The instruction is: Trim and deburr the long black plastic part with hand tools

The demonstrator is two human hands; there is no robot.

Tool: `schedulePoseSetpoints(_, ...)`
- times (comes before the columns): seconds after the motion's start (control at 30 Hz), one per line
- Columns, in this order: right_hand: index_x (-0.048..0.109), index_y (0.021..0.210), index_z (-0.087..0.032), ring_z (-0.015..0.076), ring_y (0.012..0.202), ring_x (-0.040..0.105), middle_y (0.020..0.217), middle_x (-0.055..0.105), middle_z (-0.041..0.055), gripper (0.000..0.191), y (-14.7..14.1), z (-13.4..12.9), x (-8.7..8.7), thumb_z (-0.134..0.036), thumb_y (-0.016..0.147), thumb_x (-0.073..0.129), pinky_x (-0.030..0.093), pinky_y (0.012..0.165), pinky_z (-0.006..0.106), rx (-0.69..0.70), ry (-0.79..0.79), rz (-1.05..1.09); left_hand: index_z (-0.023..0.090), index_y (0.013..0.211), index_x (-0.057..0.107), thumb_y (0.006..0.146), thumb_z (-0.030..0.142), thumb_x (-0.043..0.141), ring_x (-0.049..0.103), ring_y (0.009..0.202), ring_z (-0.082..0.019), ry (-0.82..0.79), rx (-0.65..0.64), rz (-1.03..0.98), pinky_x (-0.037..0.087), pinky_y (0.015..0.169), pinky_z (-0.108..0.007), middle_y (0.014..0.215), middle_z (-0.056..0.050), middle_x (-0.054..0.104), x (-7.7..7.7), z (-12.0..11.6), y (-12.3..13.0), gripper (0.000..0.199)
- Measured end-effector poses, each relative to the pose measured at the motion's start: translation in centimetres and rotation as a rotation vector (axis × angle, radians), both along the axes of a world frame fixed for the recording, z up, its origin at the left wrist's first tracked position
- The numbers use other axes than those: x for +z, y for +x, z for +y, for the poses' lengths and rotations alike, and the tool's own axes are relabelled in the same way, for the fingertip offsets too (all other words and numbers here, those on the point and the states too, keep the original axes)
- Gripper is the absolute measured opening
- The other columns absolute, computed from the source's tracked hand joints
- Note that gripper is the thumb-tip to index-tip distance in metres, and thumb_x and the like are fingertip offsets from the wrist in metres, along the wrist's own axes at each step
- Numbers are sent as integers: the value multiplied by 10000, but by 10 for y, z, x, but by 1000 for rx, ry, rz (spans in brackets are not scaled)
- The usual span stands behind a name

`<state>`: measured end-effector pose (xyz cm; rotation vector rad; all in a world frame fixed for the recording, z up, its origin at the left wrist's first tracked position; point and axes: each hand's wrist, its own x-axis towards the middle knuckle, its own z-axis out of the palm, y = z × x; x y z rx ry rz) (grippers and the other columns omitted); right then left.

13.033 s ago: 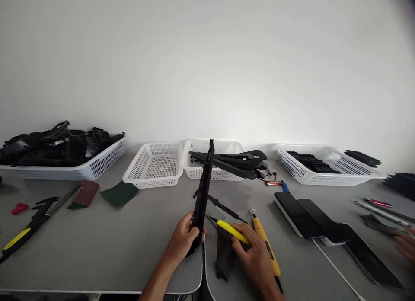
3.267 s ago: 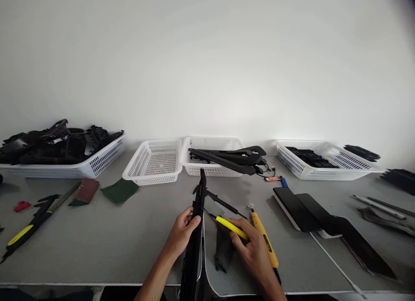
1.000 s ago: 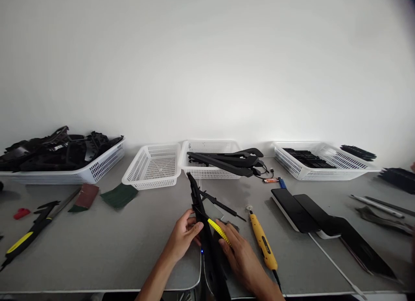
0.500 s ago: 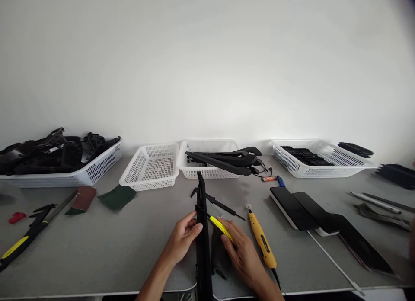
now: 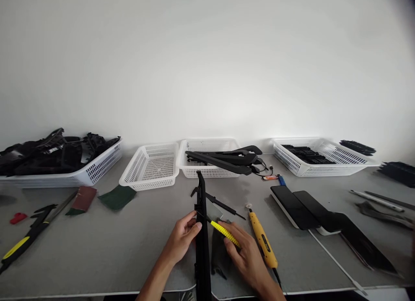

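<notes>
A long black plastic trim strip [image 5: 203, 249] runs upright through the middle of the view, its near end past the table's front edge. My left hand [image 5: 182, 237] grips its left side with thumb and fingers. In my right hand [image 5: 244, 249] is a yellow utility knife [image 5: 227, 234], fingers closed round the handle. Its dark blade points left and meets the strip close to my left fingertips. Behind the strip lies a black caliper [image 5: 223, 204]. A dark cloth-like piece [image 5: 220, 253] rests under my right hand, partly hidden.
White baskets stand along the wall: one with black parts [image 5: 97, 162], a middle basket [image 5: 151, 180], one with black strips [image 5: 210, 173], another at right [image 5: 311, 171]. A yellow rotary tool [image 5: 263, 240], phones [image 5: 295, 210], sandpaper [image 5: 82, 200] and a file [image 5: 29, 240] lie about.
The knife and my right hand have shifted slightly right and toward me, drawing the blade a little down the strip. My left hand stays nearly still on it.
</notes>
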<state>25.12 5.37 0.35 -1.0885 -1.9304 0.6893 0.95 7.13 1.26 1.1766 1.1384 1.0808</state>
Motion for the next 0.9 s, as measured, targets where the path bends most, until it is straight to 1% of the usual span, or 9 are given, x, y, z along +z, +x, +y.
schedulePoseSetpoints(0.07, 687, 1453, -279, 253, 1013, 740, 1123, 759, 88, 409, 0, 0, 1, -311, 1093, 496, 620, 857, 339, -12, 8, 14, 178, 1420, 705, 861, 626, 802, 711, 1254, -354, 1, -4, -11, 576, 1050, -441, 1299, -129, 804, 0, 0, 0, 723)
schedulePoseSetpoints(0.13, 666, 1485, -284, 245, 963, 732, 1091, 745, 89, 428, -1, 0, 4, -312, 1095, 491, 615, 828, 332, -20, 20, 31, 184, 1430, 701, 867, 625, 797, 723, 1226, -347, -4, -22, -15, 589, 1020, -433, 1294, -131, 805, 0, -1, 0, 721)
schedulePoseSetpoints(0.2, 654, 1499, -288, 238, 949, 724, 1073, 734, 83, 436, -2, 1, 5, -298, 1093, 494, 609, 828, 327, -13, 28, 38, 193, 1423, 708, 864, 620, 802, 742, 1177, -339, -17, -30, -9, 604, 981, -429, 1280, -129, 809, 0, -2, 0, 710)
schedulePoseSetpoints(0.27, 658, 1491, -289, 235, 970, 723, 1081, 730, 77, 434, -3, 2, 5, -276, 1086, 502, 602, 853, 327, 5, 29, 40, 193, 1403, 720, 847, 612, 822, 747, 1164, -338, -26, -18, -9, 602, 988, -438, 1268, -128, 813, -1, -2, -1, 703)
schedulePoseSetpoints(0.43, 679, 1460, -286, 231, 978, 719, 1090, 720, 73, 422, -2, 2, 1, -255, 1080, 499, 591, 854, 326, -15, 33, 45, 161, 1373, 723, 790, 619, 869, 689, 1311, -374, -39, 45, -24, 545, 1116, -481, 1306, -154, 798, -5, -1, -4, 756)
schedulePoseSetpoints(0.57, 663, 1482, -300, 235, 1000, 719, 1133, 723, 78, 429, -1, 1, 0, -269, 1084, 505, 594, 863, 336, -19, 36, 29, 186, 1358, 734, 765, 610, 889, 674, 1340, -382, -61, 82, -23, 534, 1138, -491, 1348, -144, 784, -6, 0, -4, 745)
schedulePoseSetpoints(0.77, 676, 1464, -294, 242, 1004, 724, 1120, 737, 81, 417, -1, 1, 0, -272, 1085, 504, 597, 861, 345, -30, 48, 24, 200, 1372, 737, 808, 580, 861, 699, 1279, -368, -36, 37, -15, 550, 1105, -488, 1293, -124, 807, -3, -1, -3, 692)
schedulePoseSetpoints(0.9, 679, 1460, -300, 242, 1011, 725, 1125, 743, 75, 427, -1, 2, 3, -251, 1067, 520, 602, 871, 352, -21, 52, 23, 194, 1347, 743, 837, 557, 837, 719, 1206, -336, -24, -17, -14, 559, 1054, -441, 1230, -117, 819, 1, -1, -1, 633)
